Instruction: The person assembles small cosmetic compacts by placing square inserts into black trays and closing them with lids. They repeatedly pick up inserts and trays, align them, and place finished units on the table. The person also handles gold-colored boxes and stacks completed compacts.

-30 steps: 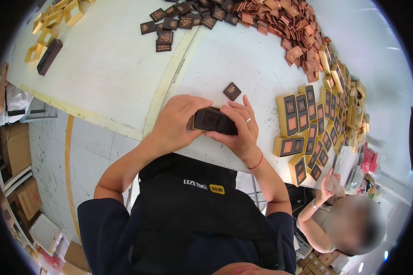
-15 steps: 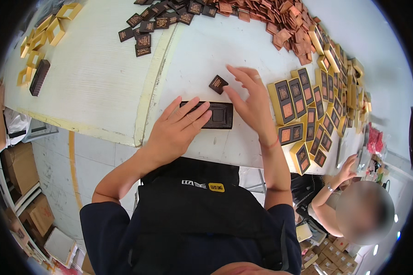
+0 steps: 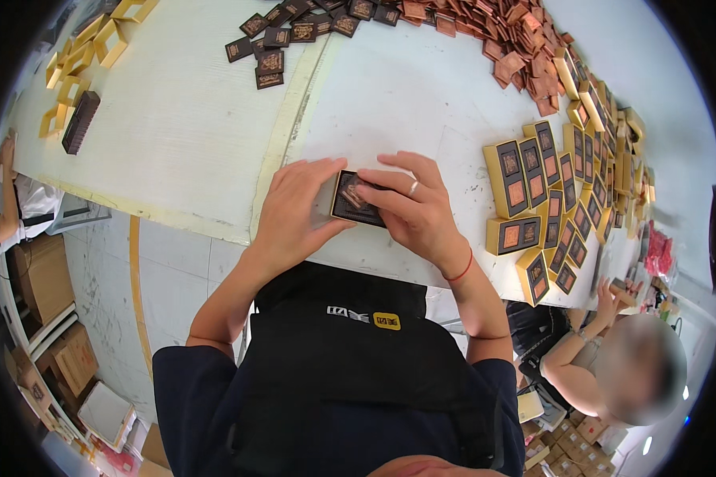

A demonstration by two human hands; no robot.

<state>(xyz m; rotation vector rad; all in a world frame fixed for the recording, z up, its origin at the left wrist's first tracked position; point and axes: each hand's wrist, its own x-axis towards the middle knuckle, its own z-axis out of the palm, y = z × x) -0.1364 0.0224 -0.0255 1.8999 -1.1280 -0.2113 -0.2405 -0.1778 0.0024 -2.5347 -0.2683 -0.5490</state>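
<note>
- In the head view, I see the dark tray (image 3: 346, 213) between two hands, near the white table's (image 3: 406, 103) front edge.
- My left hand (image 3: 289, 205) pinches the tray's left end.
- My right hand (image 3: 418, 213) holds a small dark square (image 3: 352, 191), turned slantwise, over the tray.
- Gold boxes (image 3: 495, 183) sit right of the tray.
- Brown squares (image 3: 527, 52) are heaped beyond the tray, to its right.
- Gold frames (image 3: 78, 60) lie beyond it, to its left.

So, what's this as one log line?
left hand: at left end of tray | right hand: fingers on dark square | dark square: over tray | brown squares: piled beyond
</note>
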